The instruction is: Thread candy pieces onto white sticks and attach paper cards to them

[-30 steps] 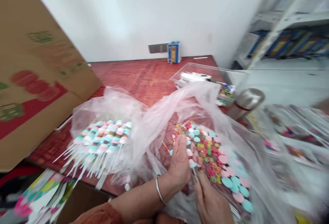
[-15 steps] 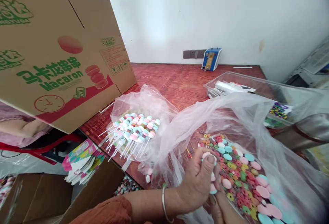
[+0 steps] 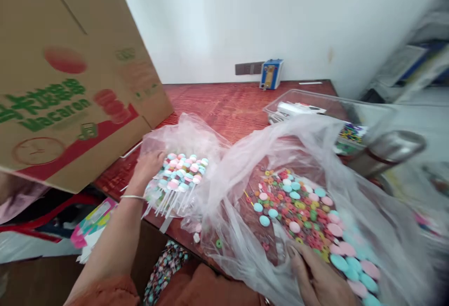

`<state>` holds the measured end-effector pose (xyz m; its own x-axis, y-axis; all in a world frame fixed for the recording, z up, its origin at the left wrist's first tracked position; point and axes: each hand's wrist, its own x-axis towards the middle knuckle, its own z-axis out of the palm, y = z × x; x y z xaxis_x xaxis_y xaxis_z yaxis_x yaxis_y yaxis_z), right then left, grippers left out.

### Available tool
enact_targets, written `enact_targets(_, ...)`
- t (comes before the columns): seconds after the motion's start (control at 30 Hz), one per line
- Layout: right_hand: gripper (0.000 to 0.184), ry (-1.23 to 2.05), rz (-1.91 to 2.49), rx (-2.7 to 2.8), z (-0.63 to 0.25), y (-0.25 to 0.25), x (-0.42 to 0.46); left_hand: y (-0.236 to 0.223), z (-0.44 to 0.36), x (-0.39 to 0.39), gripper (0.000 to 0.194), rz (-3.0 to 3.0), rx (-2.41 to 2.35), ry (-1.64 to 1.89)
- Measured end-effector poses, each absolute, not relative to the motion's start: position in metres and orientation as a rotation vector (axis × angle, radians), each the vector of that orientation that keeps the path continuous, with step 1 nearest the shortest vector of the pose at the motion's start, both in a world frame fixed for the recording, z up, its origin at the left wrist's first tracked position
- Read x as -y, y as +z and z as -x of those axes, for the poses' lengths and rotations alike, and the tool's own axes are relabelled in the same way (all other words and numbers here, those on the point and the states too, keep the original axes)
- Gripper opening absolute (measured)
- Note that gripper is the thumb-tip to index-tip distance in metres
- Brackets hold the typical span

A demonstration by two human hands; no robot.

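Observation:
My left hand (image 3: 150, 168), a white bangle on its wrist, is at the left end of a pile of candy sticks (image 3: 182, 175). These are pink, white and pale blue discs on white sticks, lying on clear plastic. Its fingers curl in at the pile; what they hold is hidden. At the lower right, my right hand (image 3: 317, 273) rests by the near edge of the loose candies (image 3: 305, 207), fingers bent together around something I cannot make out. Those candies, small coloured rings and pink and blue discs, lie in an opened clear plastic bag (image 3: 238, 170).
A large cardboard box (image 3: 80, 91) stands at the left, with part of another person behind it. A clear plastic tray (image 3: 298, 95), a steel flask (image 3: 389, 151) and a blue device (image 3: 271, 74) are towards the right and back. An open carton below holds many candies (image 3: 164, 268).
My hands were together over the loose candies, with a candy stick between them. Now the left hand has moved left to the pile, while the right stays by the loose candies. The view has shifted.

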<state>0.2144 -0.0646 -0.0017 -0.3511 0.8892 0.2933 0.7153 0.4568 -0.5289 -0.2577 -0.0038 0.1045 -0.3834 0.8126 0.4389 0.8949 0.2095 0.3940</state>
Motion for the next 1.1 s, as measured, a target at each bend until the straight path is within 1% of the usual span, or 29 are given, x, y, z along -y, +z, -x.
enact_targets(0.1,0.034,0.444,1.522,2.107,-0.224,0.011,0.066,0.091,0.266,0.006,0.029,1.745,2.269,-0.891)
enact_targets(0.13,0.035,0.431,1.590,2.089,-0.228,0.013,0.065,0.091,0.266,0.007,0.028,1.758,2.240,-0.872)
enact_targets(0.2,0.036,0.401,1.713,2.072,-0.239,0.014,0.066,0.098,0.259,0.011,0.026,1.753,2.146,-0.729)
enact_targets(0.27,0.035,0.410,1.789,2.088,-0.247,0.014,0.068,0.110,0.242,0.018,0.021,1.697,2.091,-0.716)
enact_targets(0.33,0.032,0.462,1.815,2.122,-0.249,0.013,0.072,0.123,0.213,0.026,0.014,1.580,2.049,-0.869)
enact_targets(0.4,0.031,0.539,1.800,2.175,-0.243,0.013,0.079,0.131,0.179,0.033,0.028,1.601,2.016,-0.960)
enact_targets(0.43,0.032,0.585,1.780,2.210,-0.237,0.013,0.084,0.131,0.161,0.036,0.030,1.634,1.975,-1.003)
enact_targets(0.5,0.031,0.698,1.731,2.295,-0.222,0.012,0.093,0.124,0.124,0.038,0.026,1.843,1.833,-1.148)
enact_targets(0.57,0.027,0.800,1.698,2.369,-0.209,0.011,0.101,0.107,0.086,0.037,0.023,2.224,1.720,-1.320)
enact_targets(0.6,0.025,0.835,1.692,2.385,-0.204,0.011,0.104,0.096,0.067,0.036,0.021,2.436,1.691,-1.315)
enact_targets(0.7,0.024,0.898,1.693,2.341,-0.202,0.014,0.108,0.061,0.016,0.034,0.023,3.009,1.636,-1.115)
enact_targets(0.77,0.024,0.911,1.692,2.269,-0.210,0.016,0.108,0.041,-0.007,0.037,0.023,3.287,1.543,-0.850)
enact_targets(0.83,0.025,0.873,1.726,2.190,-0.223,0.017,0.107,0.026,-0.020,0.043,0.021,3.472,1.448,-0.485)
enact_targets(0.93,0.026,0.746,1.870,2.086,-0.243,0.014,0.106,0.016,-0.023,0.053,0.014,3.567,1.355,-0.043)
enact_targets(1.0,0.025,0.641,1.992,2.046,-0.250,0.011,0.104,0.014,-0.020,0.057,0.017,3.550,1.355,0.068)
enact_targets(1.1,0.021,0.497,2.057,2.100,-0.247,0.008,0.099,0.013,-0.018,0.059,0.022,3.507,1.379,0.114)
